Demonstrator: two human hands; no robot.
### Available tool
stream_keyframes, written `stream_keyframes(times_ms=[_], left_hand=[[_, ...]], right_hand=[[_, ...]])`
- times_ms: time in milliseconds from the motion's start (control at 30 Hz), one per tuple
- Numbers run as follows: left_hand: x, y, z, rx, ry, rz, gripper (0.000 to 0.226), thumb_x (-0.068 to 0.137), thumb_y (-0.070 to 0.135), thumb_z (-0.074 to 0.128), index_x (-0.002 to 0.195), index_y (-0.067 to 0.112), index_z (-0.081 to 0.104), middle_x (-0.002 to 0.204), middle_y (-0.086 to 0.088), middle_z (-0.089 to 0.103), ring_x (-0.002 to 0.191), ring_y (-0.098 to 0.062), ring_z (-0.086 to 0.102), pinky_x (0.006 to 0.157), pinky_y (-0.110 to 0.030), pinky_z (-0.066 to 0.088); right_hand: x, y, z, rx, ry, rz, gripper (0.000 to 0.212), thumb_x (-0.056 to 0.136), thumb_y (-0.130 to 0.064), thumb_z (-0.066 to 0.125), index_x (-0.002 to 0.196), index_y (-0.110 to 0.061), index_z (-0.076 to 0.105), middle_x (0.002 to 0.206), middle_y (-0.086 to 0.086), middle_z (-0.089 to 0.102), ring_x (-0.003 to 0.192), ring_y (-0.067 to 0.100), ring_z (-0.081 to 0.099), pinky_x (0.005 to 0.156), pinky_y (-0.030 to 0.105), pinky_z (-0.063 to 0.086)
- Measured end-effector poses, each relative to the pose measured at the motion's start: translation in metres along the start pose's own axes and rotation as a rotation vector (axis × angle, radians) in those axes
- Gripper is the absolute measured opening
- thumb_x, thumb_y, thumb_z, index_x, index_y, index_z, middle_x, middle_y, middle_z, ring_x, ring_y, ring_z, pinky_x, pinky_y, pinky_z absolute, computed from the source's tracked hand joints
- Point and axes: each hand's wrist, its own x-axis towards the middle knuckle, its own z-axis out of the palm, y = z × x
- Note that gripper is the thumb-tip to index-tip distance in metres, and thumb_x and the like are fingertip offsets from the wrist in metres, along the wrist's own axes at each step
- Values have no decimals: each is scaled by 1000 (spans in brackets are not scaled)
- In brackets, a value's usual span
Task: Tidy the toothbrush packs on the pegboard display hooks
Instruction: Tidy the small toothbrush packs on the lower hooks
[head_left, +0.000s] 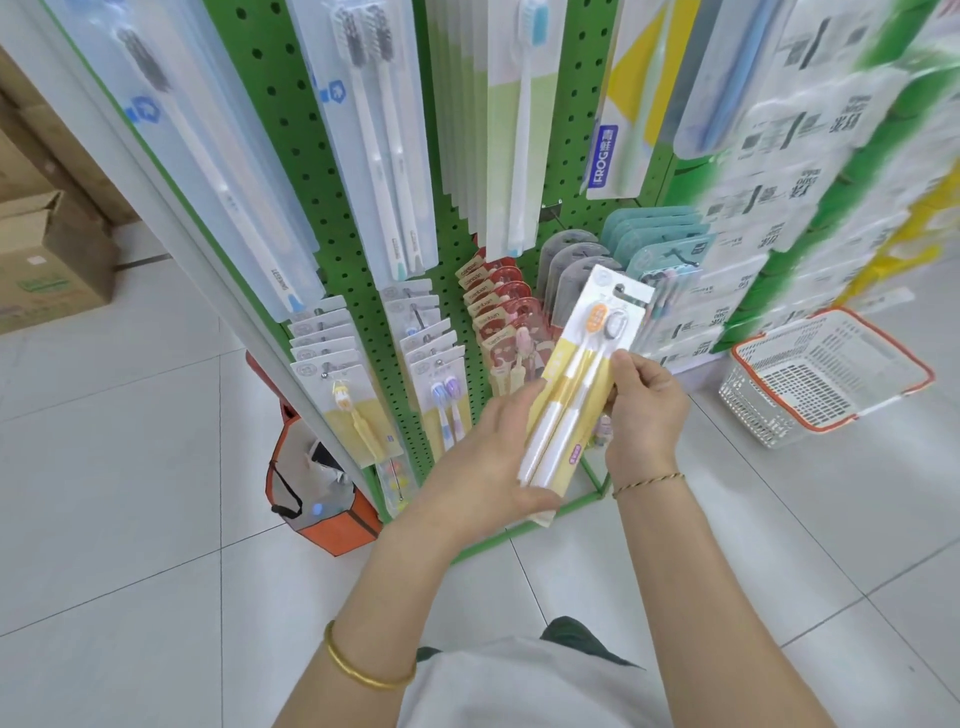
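A yellow-and-white two-brush toothbrush pack (576, 382) is held off the hooks in front of the green pegboard (332, 208). My left hand (493, 457) grips its lower end from below and the left, thumb across the pack's bottom. My right hand (644, 410) pinches its right edge near the middle. Behind the pack hang rows of small packs: white ones (324, 345), more white ones (426, 338), red ones (498, 306), grey ones (571, 265) and teal ones (660, 241). Long toothbrush packs (384, 140) hang on the upper hooks.
A white basket with an orange rim (826, 374) stands on the tiled floor to the right. An orange bag (317, 483) sits at the foot of the rack on the left. Cardboard boxes (47, 260) are stacked at far left. Wrapped goods fill the shelves on the right.
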Motion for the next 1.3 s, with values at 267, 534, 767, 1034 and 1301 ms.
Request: stream_keyframes(times_ms=[267,534,767,1034,1301], left_hand=[[1,5,3,146,-57,-26,96,82,19,60,150,32,-7,151,6,9,137,-17,23,100,-28,32],[-1,6,-12,-661,-180,-79,68,74,19,41,138,39,31,141,12,40,110,-11,60,91,-27,51],[6,-9,-12,-390,0,-230,8,95,18,55,100,17,61,107,-4,69,98,-21,66,88,-46,52],[23,6,-49,-671,621,-80,19,92,11,59,99,28,55,104,2,65,94,-16,65,78,-36,56],[9,-11,-54,-1067,435,-36,13,94,4,51,96,12,60,82,0,68,74,-12,63,66,-26,53]], right_hand=[[1,-8,-3,125,-74,50,24,94,-15,56,71,-11,57,61,4,47,47,9,41,44,19,36],[-3,-5,0,238,-378,138,15,98,-20,49,99,-9,60,90,7,65,75,15,65,61,25,52],[-8,-1,-1,56,-476,74,10,89,-6,60,80,-11,60,78,5,70,61,14,62,49,22,48],[-17,8,2,-116,-854,9,14,69,-11,71,74,-6,59,78,3,73,70,15,68,63,25,55],[-23,27,3,-75,-1144,328,73,63,-43,84,116,0,58,115,20,62,104,32,58,94,51,45]])
